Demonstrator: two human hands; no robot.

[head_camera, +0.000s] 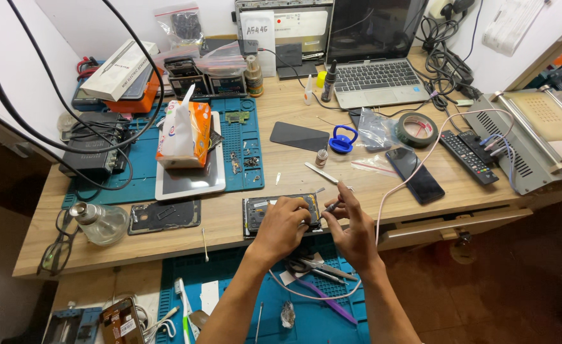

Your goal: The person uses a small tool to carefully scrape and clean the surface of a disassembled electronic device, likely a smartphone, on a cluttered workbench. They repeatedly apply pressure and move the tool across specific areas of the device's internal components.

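An opened phone with its insides showing lies at the front edge of the wooden desk. My left hand rests on its right half and holds it down. Beside it, my right hand pinches a thin metal tool whose tip points at the phone's right end. Tweezers and a purple pry tool lie on the blue mat below my wrists.
A dark phone, tape roll, remote and laptop sit to the right and back. A tissue pack lies on a tablet, a glass bottle and glasses at left. A blue suction cup is mid-desk.
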